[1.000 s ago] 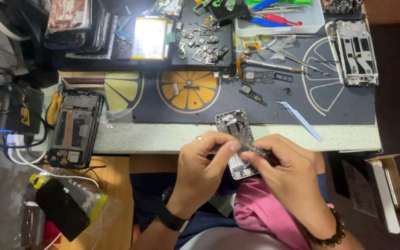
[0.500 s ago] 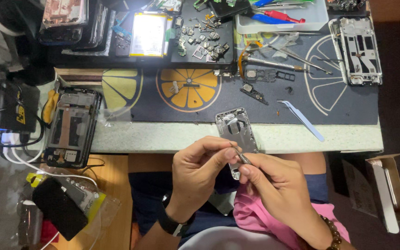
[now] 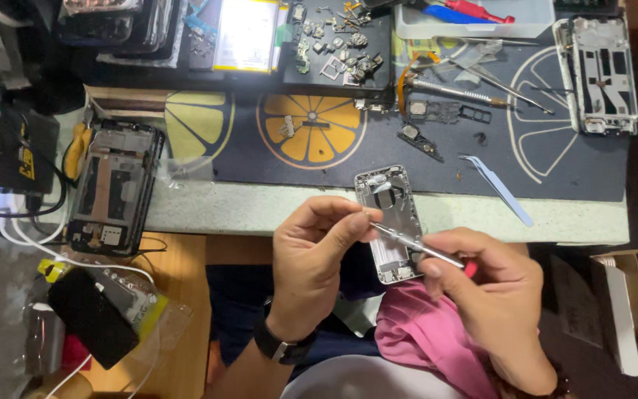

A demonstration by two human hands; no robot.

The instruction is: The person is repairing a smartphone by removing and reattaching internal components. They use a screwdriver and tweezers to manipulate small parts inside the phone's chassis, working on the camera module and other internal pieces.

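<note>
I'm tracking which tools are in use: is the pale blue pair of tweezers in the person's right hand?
No: the blue tweezers lie on the mat's edge, while the right hand holds a thin metal screwdriver over the phone frame.

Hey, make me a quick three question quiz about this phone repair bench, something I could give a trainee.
1. True or false: the left hand steadies the silver phone housing while the right hand holds a thin screwdriver over it.
2. Which lies on the dark mat to the right of the housing? A: blue-grey tweezers; B: a hammer; C: scissors.
3. Fill in: the mat's middle print shows an orange ___ slice.

Key: 1 true; 2 A; 3 citrus.
</note>
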